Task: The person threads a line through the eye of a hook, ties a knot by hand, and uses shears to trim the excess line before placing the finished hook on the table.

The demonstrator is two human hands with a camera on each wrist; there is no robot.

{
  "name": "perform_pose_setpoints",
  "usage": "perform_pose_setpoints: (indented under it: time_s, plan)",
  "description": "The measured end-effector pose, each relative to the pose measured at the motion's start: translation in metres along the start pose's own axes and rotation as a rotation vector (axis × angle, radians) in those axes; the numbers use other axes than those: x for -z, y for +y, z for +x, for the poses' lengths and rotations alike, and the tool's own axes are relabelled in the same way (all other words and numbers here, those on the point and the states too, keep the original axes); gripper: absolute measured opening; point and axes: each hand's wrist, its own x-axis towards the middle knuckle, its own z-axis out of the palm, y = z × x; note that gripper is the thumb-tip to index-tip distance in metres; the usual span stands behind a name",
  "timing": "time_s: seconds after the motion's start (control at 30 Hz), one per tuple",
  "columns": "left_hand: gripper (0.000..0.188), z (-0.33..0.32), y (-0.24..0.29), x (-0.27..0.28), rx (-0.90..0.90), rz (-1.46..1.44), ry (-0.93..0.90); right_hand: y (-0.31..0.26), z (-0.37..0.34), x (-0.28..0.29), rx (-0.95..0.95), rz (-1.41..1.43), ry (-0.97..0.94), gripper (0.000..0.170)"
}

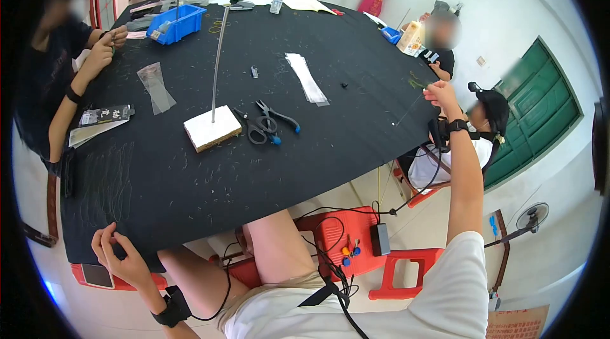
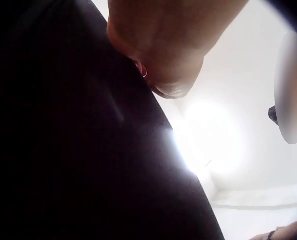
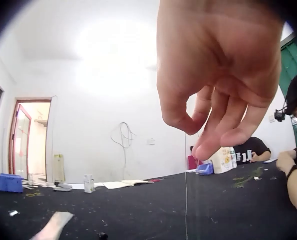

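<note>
My right hand [image 1: 440, 93] is raised over the right side of the table and pinches a thin thread [image 3: 186, 205] between its fingertips. The thread hangs down from the fingers in the right wrist view. My left hand [image 1: 121, 256] is at the near left table edge, its fingers loosely bent. Just beyond its fingertips, several fine threads [image 1: 105, 180] lie in wavy lines on the black cloth. The left wrist view shows only the dark underside of that hand [image 2: 158, 55] beside the dark tabletop, with its fingertips mostly hidden.
A white block [image 1: 213, 128] with an upright rod stands mid-table, beside scissors [image 1: 259, 130] and pliers [image 1: 277, 116]. Further off are clear plastic strips [image 1: 306, 78], a blue bin [image 1: 176, 24] and a card packet [image 1: 101, 116]. Other people sit at left and right. Red stools [image 1: 346, 231] stand below.
</note>
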Motion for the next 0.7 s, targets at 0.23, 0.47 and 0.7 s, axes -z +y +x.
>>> perform_pose_setpoints:
  time_s: [0.23,0.47,0.7]
  plan:
    - [0.018,0.013,0.022,0.015,-0.022,-0.155,0.083,-0.079,-0.057,0.005,0.178,-0.073,-0.089,0.013]
    - [0.016,0.049,0.076,0.029,-0.052,-0.490,-0.039,-0.141,-0.102,-0.019,0.405,-0.003,-0.254,0.013]
    - [0.013,0.083,0.131,0.011,0.066,-1.016,-0.777,-0.198,-0.150,-0.075,0.674,0.073,-0.448,0.009]
